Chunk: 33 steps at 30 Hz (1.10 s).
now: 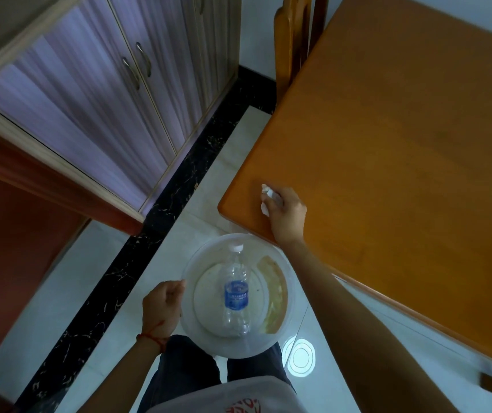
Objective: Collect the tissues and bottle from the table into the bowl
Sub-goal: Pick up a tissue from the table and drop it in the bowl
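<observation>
Fingers (279, 201) of the right hand (286, 217) are curled tight around crumpled white tissues (265, 198), which poke out above and below the fist; the hand rests on the orange-brown wooden table (402, 162), close to its rounded near-left corner and just inside the near edge; beyond the hand the tabletop is bare wood, running to the right and far sides. Fingers of the left hand (162, 308) are closed on the left rim of a round translucent white plastic bowl (192, 263), held over the floor just beside the table corner and lower than the tabletop; a red string circles that wrist. Inside the bowl a clear plastic water bottle (235, 293) with a blue label and white cap lies on its side, cap pointing away from the person; a brownish patch marks the bowl's right inner wall. Pale glossy floor tiles (223, 174) with a black marbled border strip form an open lane between table and lilac cabinet doors (90, 99) on the left; a wooden chair back (290, 46) stands against the table's far-left edge.
</observation>
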Available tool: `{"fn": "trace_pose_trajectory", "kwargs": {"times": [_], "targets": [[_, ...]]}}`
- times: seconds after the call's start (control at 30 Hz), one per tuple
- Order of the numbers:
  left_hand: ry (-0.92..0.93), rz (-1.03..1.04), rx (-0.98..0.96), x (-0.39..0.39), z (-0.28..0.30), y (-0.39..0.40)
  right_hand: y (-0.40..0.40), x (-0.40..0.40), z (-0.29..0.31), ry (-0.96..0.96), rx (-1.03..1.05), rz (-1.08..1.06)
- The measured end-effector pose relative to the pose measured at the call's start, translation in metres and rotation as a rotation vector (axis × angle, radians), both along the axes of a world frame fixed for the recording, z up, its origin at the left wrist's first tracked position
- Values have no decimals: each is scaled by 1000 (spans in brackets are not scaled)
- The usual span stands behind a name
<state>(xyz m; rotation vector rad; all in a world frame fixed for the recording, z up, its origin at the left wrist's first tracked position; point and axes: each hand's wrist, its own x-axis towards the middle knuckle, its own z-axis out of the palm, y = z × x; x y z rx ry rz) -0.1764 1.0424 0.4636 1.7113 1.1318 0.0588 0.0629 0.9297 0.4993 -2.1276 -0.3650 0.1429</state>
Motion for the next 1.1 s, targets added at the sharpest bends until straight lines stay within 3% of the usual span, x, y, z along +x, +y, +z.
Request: {"fn": "trace_pose_trajectory", "kwargs": {"times": [0.13,0.3,0.57,0.7,0.97,1.1], "targets": [[16,11,-9,-1,-4,3,-7,-38,5,-12,14,33],[15,-13,-3,-3,-5,5,-23,-93,2,159,-68,155],[11,-67,-29,-12,-7,11,-32,-146,6,255,-205,231],[-9,-114,-10,-16,-4,12,-43,-153,1,151,-255,234],[-32,-228,-15,-23,-2,15,-103,-184,-18,40,-313,-116],[-34,-330,25,-23,2,11,-131,-211,-22,170,-294,-297]]}}
